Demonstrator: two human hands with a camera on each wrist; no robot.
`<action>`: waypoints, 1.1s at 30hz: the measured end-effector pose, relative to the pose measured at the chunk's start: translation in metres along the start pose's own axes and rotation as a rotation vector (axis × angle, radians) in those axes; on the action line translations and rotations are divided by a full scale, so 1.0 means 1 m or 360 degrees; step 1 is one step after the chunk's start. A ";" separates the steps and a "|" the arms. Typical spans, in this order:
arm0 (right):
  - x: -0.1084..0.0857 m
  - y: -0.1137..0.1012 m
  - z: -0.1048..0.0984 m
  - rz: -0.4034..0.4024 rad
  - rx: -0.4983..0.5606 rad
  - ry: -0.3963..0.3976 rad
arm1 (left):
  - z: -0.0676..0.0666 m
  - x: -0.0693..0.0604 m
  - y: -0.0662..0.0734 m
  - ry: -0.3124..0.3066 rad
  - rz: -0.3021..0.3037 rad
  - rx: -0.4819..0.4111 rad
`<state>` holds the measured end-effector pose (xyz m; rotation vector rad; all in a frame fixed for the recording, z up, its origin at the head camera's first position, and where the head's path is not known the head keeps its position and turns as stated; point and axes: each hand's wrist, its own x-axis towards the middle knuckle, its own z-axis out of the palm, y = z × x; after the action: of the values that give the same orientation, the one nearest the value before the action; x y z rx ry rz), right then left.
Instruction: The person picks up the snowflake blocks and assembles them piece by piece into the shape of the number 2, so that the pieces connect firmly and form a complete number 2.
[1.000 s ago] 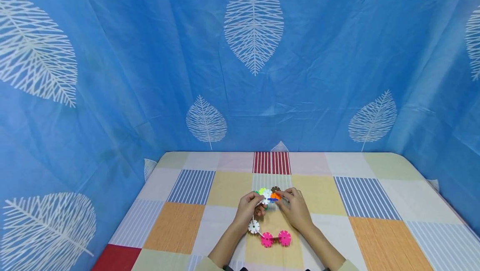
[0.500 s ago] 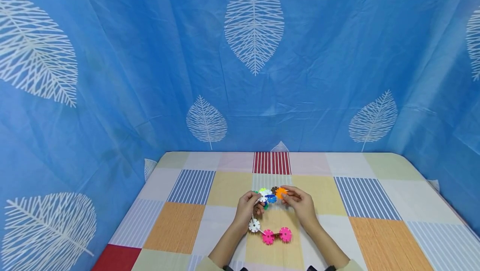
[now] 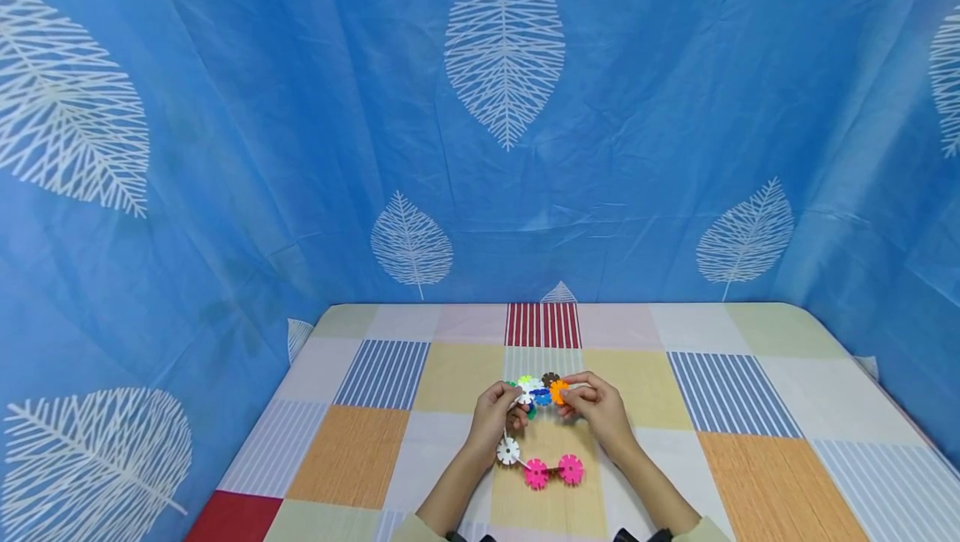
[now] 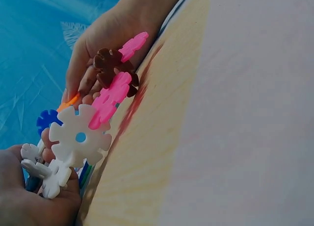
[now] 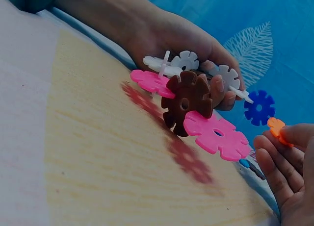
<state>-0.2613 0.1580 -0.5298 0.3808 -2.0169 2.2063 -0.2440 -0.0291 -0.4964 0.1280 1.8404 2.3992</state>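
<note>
A chain of slotted plastic snowflake discs hangs from my left hand (image 3: 491, 421), whose thumb and fingers pinch it at the white discs (image 3: 525, 393). Lower down, the chain runs through another white disc (image 4: 81, 138), a pink disc (image 5: 149, 83), a brown disc (image 5: 186, 102) and a second pink disc (image 5: 216, 135). Its other end carries a dark blue disc (image 5: 259, 108). Between thumb and fingers, my right hand (image 3: 600, 417) pinches an orange disc (image 5: 277, 130) that meets the edge of the blue one; whether their slots interlock, I cannot tell.
Behind the hands lie further loose discs: a brown one (image 3: 551, 379), a yellow-green one (image 3: 525, 379), a lighter blue one (image 3: 543, 399) and a green one (image 3: 532, 414). They rest on a patchwork tablecloth (image 3: 645, 383). A blue leaf-print curtain (image 3: 637, 150) surrounds the table.
My right hand has shifted slightly right with the orange disc, and its fingers have changed their hold on it. My left hand stays almost still; the pink discs have swung up a little.
</note>
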 end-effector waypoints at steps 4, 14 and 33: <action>0.000 0.001 -0.001 -0.0025 0.0031 -0.0036 | -0.004 0.008 -0.012 -0.0001 -0.0032 -0.0006; -0.001 0.004 0.000 0.0044 0.0078 -0.0166 | -0.007 0.015 -0.028 -0.0011 0.0010 0.0017; 0.003 0.005 0.012 -0.0051 -0.0150 0.0126 | -0.009 0.016 -0.023 0.0030 -0.0054 -0.0041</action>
<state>-0.2643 0.1455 -0.5334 0.3078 -2.0487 2.0649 -0.2606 -0.0293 -0.5214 0.0716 1.8040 2.4085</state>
